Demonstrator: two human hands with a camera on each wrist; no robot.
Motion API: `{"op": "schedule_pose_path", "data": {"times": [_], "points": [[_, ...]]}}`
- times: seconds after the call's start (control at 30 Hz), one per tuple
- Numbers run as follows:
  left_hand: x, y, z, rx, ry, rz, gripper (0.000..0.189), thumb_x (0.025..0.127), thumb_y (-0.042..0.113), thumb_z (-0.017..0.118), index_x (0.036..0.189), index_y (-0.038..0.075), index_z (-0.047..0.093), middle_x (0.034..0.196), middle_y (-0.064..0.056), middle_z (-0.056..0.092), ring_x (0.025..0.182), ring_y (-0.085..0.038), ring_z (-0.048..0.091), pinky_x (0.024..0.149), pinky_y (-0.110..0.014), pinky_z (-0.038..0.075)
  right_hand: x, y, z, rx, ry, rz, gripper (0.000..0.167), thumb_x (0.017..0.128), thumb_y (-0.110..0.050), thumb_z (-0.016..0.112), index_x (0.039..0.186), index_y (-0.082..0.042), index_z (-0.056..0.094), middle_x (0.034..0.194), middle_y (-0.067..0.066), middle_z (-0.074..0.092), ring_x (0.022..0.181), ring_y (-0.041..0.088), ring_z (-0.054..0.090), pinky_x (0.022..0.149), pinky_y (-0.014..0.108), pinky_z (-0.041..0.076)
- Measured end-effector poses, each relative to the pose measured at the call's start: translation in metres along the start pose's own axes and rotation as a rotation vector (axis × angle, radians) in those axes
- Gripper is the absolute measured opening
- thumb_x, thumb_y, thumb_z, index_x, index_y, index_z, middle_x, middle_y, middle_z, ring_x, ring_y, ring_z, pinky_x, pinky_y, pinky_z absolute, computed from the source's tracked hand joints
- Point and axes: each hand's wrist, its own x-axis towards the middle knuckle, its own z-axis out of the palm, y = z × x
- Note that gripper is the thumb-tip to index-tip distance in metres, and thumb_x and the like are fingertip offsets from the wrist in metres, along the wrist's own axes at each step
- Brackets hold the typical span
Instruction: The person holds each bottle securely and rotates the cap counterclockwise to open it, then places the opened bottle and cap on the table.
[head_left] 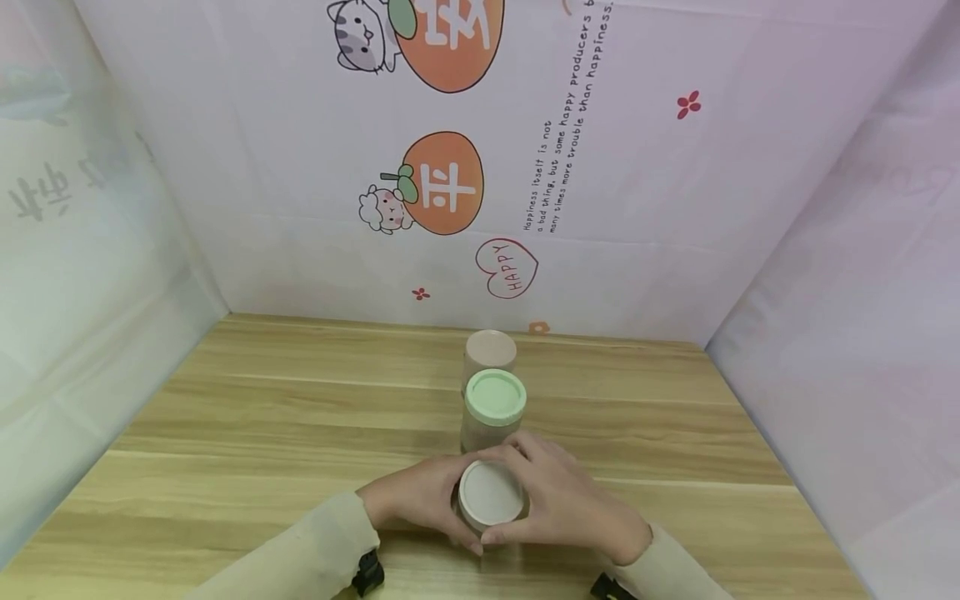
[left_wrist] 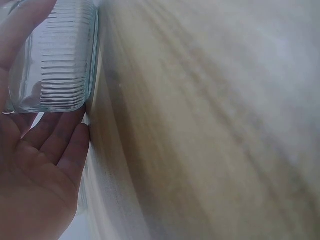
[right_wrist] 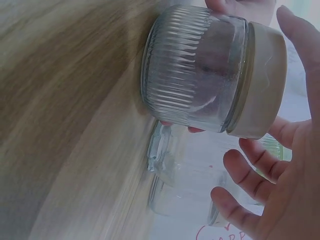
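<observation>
We see both hands around the nearest jar (head_left: 491, 498), a ribbed clear glass jar with a beige lid (head_left: 491, 492), standing upright on the wooden table (head_left: 262, 417) near its front edge. The left hand (head_left: 420, 500) cups the jar's left side, the right hand (head_left: 562, 500) cups its right side and reaches over the far rim, so the jar sits between the two palms with fingertips nearly meeting behind and in front of the lid.

In the left wrist view the jar's ribbed glass (left_wrist: 60, 55) lies against the left fingers (left_wrist: 60, 135), which look fairly straight along the wall; the thumb side runs up the jar's other flank (partly cut off by the frame edge). In the right wrist view the jar (right_wrist: 200, 70) stands just ahead of the right fingers (right_wrist: 250, 165), which are spread and loosely curled. Whether they press the glass there we cannot tell; the head view shows them wrapped round the lid's edge.

Just behind the held jar stands a green-lidded jar (head_left: 493, 410), and behind that a third jar with a pale pink lid (head_left: 491, 354), all three in a line running away from us. A printed backdrop (head_left: 450, 183) stands at the table's far edge
</observation>
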Motion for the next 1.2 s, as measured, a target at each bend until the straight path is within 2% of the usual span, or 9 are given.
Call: {"op": "schedule_pose_path", "data": {"times": [0.27,0.57,0.9,1.03,1.2], "points": [[0.000,0.000,0.000,0.028,-0.007,0.013,0.090,0.074,0.034,0.091,0.148,0.028,0.041,0.136,0.012,0.055,0.123,-0.007,0.053,0.104,-0.031,0.043,-0.001,0.000,0.002,0.005,-0.009,0.039,0.080,0.072,-0.077,0.071,0.135,-0.030,0.056,0.110,-0.013,0.048,0.094,0.006,0.049,0.077,0.031,0.046],[0.001,-0.003,0.000,0.021,-0.002,0.012,0.089,0.073,0.034,0.092,0.147,0.029,0.042,0.136,0.012,0.055,0.122,-0.007,0.053,0.105,-0.031,0.043,-0.001,0.002,0.001,0.025,-0.020,0.013,0.081,0.076,-0.074,0.070,0.138,-0.024,0.056,0.110,-0.012,0.046,0.094,0.006,0.048,0.078,0.028,0.048],[0.000,0.000,0.001,0.017,0.011,-0.003,0.088,0.072,0.033,0.093,0.145,0.029,0.044,0.133,0.013,0.057,0.121,-0.007,0.054,0.105,-0.031,0.043,-0.002,0.009,-0.005,0.156,-0.082,-0.032,0.079,0.082,-0.061,0.074,0.144,-0.018,0.052,0.128,-0.006,0.047,0.113,0.011,0.050,0.092,0.036,0.051],[0.001,0.000,0.001,0.014,0.011,0.002,0.088,0.072,0.032,0.093,0.145,0.028,0.044,0.134,0.012,0.057,0.122,-0.007,0.054,0.105,-0.032,0.042,-0.002,0.011,-0.007,0.197,-0.095,-0.060,0.077,0.084,-0.055,0.076,0.146,-0.016,0.050,0.133,-0.004,0.047,0.120,0.013,0.049,0.096,0.038,0.050],[0.002,-0.001,0.001,0.006,0.011,0.004,0.088,0.072,0.031,0.093,0.145,0.027,0.044,0.135,0.012,0.056,0.123,-0.008,0.053,0.106,-0.032,0.041,-0.002,0.012,-0.011,0.261,-0.133,-0.056,0.076,0.086,-0.047,0.078,0.148,-0.015,0.048,0.139,-0.005,0.046,0.127,0.015,0.046,0.101,0.040,0.047]]}}
